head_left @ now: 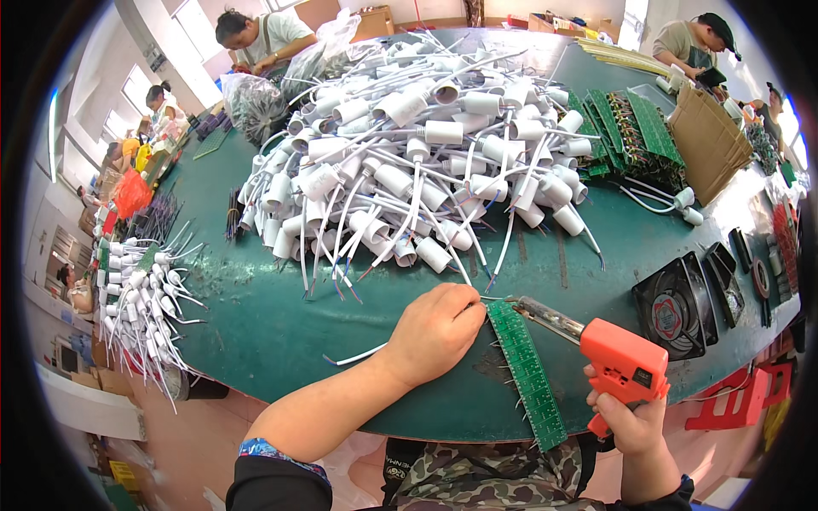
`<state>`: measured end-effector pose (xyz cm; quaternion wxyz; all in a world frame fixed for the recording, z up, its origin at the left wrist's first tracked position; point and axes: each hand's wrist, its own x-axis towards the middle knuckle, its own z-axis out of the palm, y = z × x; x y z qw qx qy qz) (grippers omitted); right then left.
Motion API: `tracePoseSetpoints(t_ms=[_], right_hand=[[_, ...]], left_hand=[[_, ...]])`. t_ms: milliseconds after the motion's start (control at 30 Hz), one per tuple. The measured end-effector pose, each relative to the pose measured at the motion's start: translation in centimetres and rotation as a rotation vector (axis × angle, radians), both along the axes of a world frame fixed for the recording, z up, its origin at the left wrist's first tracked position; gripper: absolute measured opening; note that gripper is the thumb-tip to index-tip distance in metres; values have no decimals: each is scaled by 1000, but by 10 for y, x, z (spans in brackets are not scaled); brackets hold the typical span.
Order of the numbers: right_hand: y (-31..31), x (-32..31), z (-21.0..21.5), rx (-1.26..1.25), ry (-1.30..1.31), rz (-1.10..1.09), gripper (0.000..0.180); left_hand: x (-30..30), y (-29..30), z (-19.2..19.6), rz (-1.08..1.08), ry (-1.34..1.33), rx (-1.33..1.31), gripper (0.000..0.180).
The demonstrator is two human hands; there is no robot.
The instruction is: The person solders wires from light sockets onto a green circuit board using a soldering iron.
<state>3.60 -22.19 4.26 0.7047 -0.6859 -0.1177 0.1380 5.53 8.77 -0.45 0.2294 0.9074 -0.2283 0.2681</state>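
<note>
My left hand (436, 332) is closed in a pinch at the upper end of a long green circuit board strip (530, 379). From its fingertips a thin pale wire (494, 298) runs toward the iron's tip; the rest of what the fingers hold is hidden. Wrapped round the handle of a red soldering gun (626, 362) is my right hand (629, 419). The gun's metal barrel (550, 318) points left, its tip at the strip's top end. Small leads stick out along the strip's edges. A white cable (356, 356) lies by my left forearm.
A large heap of white lamp sockets with cables (409, 170) covers the middle of the green table (256, 315). More sockets (141, 298) lie at the left edge. Board stacks (626, 136), cardboard (710, 140) and a black fan (673, 308) stand right. Other people work beyond.
</note>
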Motion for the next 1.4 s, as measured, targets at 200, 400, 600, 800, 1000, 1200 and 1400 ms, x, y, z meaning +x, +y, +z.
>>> tracePoseSetpoints(t_ms=[200,400,600,800,1000,1200,1400], right_hand=[[-2,4,-4,-31,-20,52,56],[10,5,1,29,40,30,42],[3,10,-11,-88,-99,141,46],[4,11,-13,-100,-118,146,44],[10,8,-3,-100,-17,108,28],[11,7,-2,-66,11,90,33],[2,2,6,-46,128,46,37]], left_hand=[[2,0,-2,-21,-17,18,14],[2,1,-1,-35,-12,14,12],[2,1,0,-48,2,14,12],[2,3,1,-58,22,17,14],[2,3,1,-58,36,14,14],[3,3,1,-70,38,14,15],[2,5,-2,-74,62,8,17]])
